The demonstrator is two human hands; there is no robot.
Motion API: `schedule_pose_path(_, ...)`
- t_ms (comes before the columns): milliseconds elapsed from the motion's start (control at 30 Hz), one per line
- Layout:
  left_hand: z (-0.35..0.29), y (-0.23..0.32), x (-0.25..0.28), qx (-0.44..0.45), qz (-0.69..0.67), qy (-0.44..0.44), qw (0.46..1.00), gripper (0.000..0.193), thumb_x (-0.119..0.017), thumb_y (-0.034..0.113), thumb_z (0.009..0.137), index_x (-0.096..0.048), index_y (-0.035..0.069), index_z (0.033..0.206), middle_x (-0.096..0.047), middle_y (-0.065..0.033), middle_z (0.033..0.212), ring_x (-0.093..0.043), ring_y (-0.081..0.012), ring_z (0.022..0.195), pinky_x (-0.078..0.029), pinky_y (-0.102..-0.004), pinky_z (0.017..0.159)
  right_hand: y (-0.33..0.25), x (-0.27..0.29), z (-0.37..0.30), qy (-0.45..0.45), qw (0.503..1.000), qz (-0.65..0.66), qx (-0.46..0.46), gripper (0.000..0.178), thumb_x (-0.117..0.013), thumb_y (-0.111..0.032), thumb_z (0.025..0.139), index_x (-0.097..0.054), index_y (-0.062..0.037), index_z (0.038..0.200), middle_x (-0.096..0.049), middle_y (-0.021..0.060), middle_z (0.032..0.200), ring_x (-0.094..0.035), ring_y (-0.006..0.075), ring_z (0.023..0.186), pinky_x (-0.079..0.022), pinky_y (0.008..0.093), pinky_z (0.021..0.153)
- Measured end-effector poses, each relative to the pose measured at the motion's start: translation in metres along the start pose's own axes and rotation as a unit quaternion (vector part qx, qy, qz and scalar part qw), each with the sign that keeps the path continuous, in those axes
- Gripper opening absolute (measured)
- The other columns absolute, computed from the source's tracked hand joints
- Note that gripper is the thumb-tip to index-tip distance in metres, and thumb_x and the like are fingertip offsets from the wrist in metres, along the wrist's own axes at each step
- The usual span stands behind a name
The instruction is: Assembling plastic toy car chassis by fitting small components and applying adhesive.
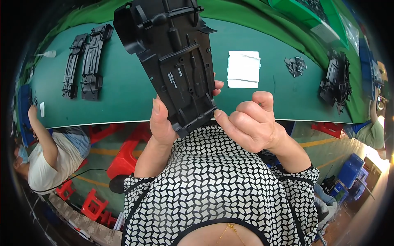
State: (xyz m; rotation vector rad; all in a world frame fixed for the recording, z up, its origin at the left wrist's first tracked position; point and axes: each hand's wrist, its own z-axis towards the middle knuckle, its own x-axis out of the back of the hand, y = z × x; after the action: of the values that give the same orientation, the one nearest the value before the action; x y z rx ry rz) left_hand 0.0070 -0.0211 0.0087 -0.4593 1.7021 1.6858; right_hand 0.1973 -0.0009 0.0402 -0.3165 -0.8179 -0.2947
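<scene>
A long black plastic model-car chassis is tilted up before my chest, its ribbed face with small pale print toward me. My left hand is closed round its lower part: the thumb lies along the left edge and fingertips show past the right edge from behind. At the chassis's near right corner, my right hand touches the edge with a fingertip. The other fingers of that hand are curled in, and whatever they may hold is hidden.
On the green table lie two more black chassis at left, a white paper stack, small black pieces and a pile of black parts at right. A green bin stands beyond. Another person sits at left near red stools.
</scene>
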Motion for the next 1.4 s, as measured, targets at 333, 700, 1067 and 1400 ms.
schedule_pose_path(333,0.001,0.004,-0.004,-0.026,-0.020,0.049,0.998,0.096,-0.040,0.070,0.081,-0.035,-0.011,0.131,-0.052,-0.0257,0.120,-0.054,-0.0335,0.111,-0.044,-0.0424,0.095,0.004,0.000,0.000,0.008,0.999,0.002,-0.032,0.027,-0.069,-0.012,0.059,-0.065,-0.0038,0.084,-0.046,-0.0042,0.068,-0.045,0.0111,0.061,-0.032,0.0315,0.068)
schedule_pose_path(700,0.004,0.002,0.003,-0.134,-0.001,-0.048,0.990,0.083,-0.034,0.071,0.084,-0.036,0.005,0.134,-0.048,-0.0174,0.121,-0.054,-0.0348,0.106,-0.045,-0.0535,0.089,-0.024,0.003,0.010,-0.059,0.592,0.577,-0.559,0.024,-0.058,-0.019,0.091,-0.066,0.0013,0.082,-0.051,-0.0056,0.063,-0.040,0.0013,0.058,-0.031,0.0195,0.050)
schedule_pose_path(1067,-0.001,0.005,-0.002,-0.116,0.043,-0.013,0.992,0.084,-0.033,0.073,0.083,-0.038,0.003,0.131,-0.050,-0.0166,0.117,-0.056,-0.0326,0.102,-0.046,-0.0522,0.087,-0.026,0.000,0.012,-0.050,0.545,0.606,-0.578,0.024,-0.056,-0.017,0.091,-0.064,0.0007,0.078,-0.050,-0.0058,0.061,-0.038,0.0012,0.056,-0.029,0.0198,0.049)
schedule_pose_path(1400,0.004,0.000,-0.004,-0.099,-0.056,0.028,0.993,0.077,-0.033,0.067,0.087,-0.037,0.005,0.133,-0.050,-0.0166,0.120,-0.055,-0.0331,0.105,-0.046,-0.0528,0.088,-0.023,0.004,0.007,-0.041,0.564,0.596,-0.570,0.022,-0.059,-0.019,0.091,-0.065,0.0004,0.082,-0.051,-0.0055,0.063,-0.042,0.0012,0.057,-0.032,0.0193,0.050)
